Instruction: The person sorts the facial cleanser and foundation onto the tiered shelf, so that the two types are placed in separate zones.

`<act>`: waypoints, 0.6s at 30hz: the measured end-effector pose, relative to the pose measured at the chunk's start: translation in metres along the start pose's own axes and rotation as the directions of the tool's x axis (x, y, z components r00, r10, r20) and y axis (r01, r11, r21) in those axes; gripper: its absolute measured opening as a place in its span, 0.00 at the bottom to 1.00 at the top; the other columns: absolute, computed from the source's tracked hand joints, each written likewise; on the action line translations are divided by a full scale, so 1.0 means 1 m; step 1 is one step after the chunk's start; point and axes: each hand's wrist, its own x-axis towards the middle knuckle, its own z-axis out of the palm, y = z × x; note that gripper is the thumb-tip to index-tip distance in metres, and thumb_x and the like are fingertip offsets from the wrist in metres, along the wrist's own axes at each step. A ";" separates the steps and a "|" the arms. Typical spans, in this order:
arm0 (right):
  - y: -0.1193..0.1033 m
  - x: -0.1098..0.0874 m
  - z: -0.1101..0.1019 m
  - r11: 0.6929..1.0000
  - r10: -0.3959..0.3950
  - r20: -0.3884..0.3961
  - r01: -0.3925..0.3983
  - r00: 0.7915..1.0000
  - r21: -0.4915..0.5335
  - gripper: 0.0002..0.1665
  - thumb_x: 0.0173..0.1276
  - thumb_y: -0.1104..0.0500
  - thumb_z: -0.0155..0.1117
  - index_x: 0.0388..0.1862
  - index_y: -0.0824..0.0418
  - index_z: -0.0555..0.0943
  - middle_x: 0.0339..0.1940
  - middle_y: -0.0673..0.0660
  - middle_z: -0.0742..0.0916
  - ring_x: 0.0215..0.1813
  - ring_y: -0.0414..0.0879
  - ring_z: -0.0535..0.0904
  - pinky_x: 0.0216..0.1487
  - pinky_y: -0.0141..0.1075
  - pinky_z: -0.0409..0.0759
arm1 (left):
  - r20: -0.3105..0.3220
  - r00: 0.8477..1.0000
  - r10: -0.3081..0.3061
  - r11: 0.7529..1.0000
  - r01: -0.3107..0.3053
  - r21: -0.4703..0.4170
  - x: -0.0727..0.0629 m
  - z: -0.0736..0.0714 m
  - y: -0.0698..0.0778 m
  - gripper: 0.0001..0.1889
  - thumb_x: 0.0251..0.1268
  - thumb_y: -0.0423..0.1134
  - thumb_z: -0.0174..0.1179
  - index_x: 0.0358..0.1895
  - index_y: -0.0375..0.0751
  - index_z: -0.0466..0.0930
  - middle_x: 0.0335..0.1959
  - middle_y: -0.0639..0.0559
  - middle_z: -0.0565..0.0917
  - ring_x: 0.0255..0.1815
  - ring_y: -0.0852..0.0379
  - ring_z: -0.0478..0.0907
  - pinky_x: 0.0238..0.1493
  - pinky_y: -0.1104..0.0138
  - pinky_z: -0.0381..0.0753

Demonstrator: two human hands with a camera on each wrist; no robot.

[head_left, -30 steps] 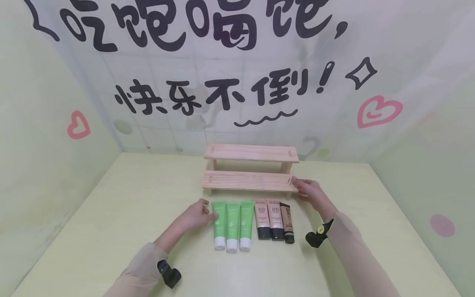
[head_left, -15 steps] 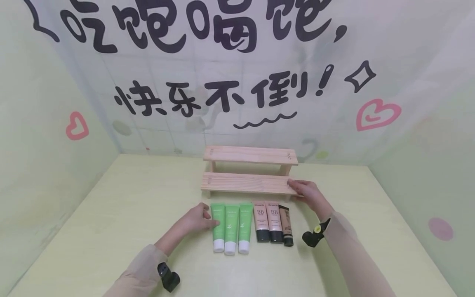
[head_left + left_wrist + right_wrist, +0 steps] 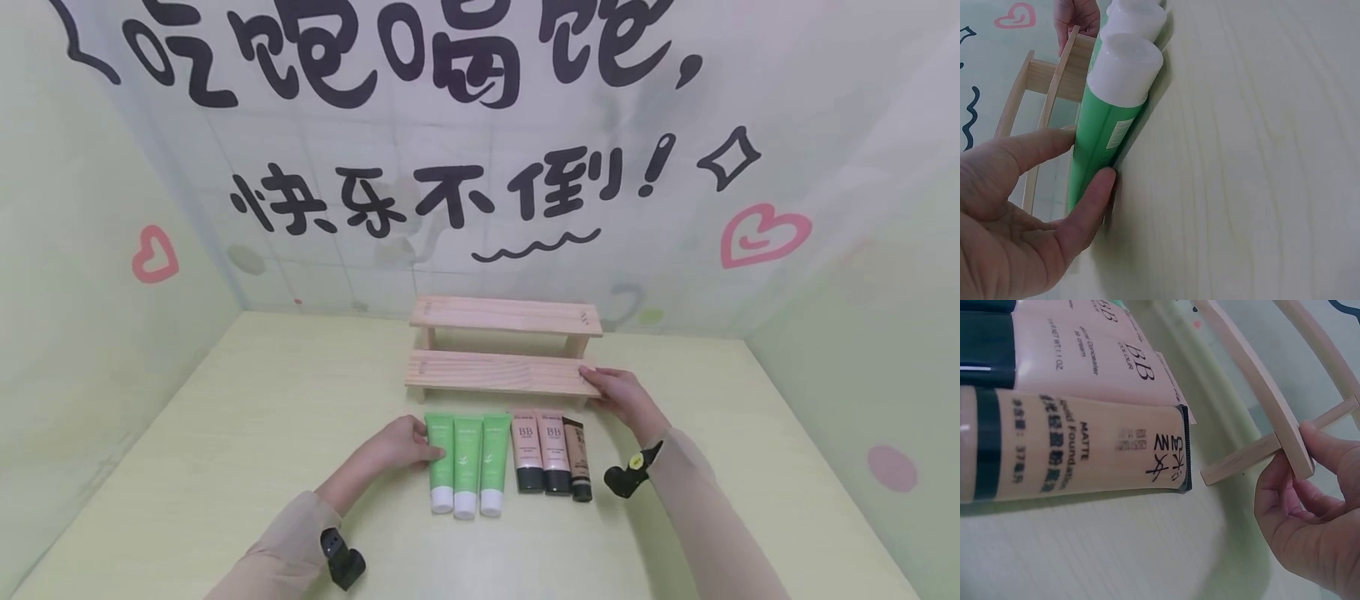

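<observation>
Several tubes lie in a row in front of a two-step wooden rack (image 3: 495, 372), caps toward me. My left hand (image 3: 397, 446) pinches the leftmost green tube (image 3: 440, 450), thumb over its face; in the left wrist view its fingers (image 3: 1091, 209) reach the tube's side below the white cap. Two more green tubes (image 3: 468, 458) lie close beside it. To their right are two pink BB cream tubes (image 3: 553, 442) and a slimmer beige foundation tube (image 3: 1091, 447), all with black caps. My right hand (image 3: 626, 402) grips the right end of the rack's lower step, thumb on top, fingers beneath.
The pale wood-look table (image 3: 225, 417) is bordered by printed cloth walls with large black lettering (image 3: 450, 192) and pink hearts. The rack's upper step (image 3: 502, 317) stands near the back wall. Black devices (image 3: 343, 560) are worn on both wrists.
My left thumb has slid a little further over the leftmost green tube. My right thumb has moved slightly left onto the lower step. The tubes and rack keep their arrangement.
</observation>
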 end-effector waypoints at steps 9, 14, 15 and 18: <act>-0.001 -0.001 -0.002 1.000 0.000 0.045 0.001 0.999 -0.012 0.39 0.69 0.52 0.52 0.67 0.76 0.53 0.29 0.45 0.79 0.32 0.32 0.75 0.37 0.25 0.77 | 0.047 0.999 0.001 1.000 -0.002 0.013 0.001 0.002 0.007 0.16 0.49 0.42 0.65 0.36 0.32 0.79 0.24 0.48 0.82 0.23 0.57 0.78 0.29 0.69 0.80; -0.002 -0.002 -0.002 1.000 0.015 0.062 -0.015 0.998 -0.003 0.39 0.70 0.52 0.50 0.68 0.76 0.51 0.30 0.46 0.78 0.32 0.34 0.74 0.35 0.26 0.75 | 0.064 0.998 0.004 1.000 -0.005 0.022 0.001 0.003 0.009 0.11 0.51 0.41 0.63 0.27 0.34 0.79 0.20 0.48 0.82 0.19 0.59 0.78 0.26 0.70 0.80; -0.002 -0.001 -0.002 1.000 0.015 0.061 -0.015 0.998 -0.003 0.39 0.70 0.52 0.51 0.68 0.76 0.50 0.30 0.47 0.78 0.32 0.35 0.75 0.35 0.26 0.76 | 0.063 0.998 0.002 1.000 -0.004 0.024 0.002 0.003 0.010 0.11 0.51 0.41 0.63 0.26 0.35 0.79 0.19 0.48 0.81 0.18 0.59 0.78 0.26 0.70 0.80; -0.003 -0.001 -0.002 1.000 0.013 0.069 -0.013 0.998 -0.006 0.39 0.70 0.52 0.50 0.68 0.76 0.50 0.32 0.48 0.77 0.32 0.35 0.74 0.34 0.26 0.75 | 0.064 0.998 0.004 1.000 -0.005 0.018 0.003 0.005 0.010 0.11 0.51 0.40 0.62 0.23 0.35 0.77 0.18 0.47 0.81 0.17 0.59 0.77 0.25 0.70 0.80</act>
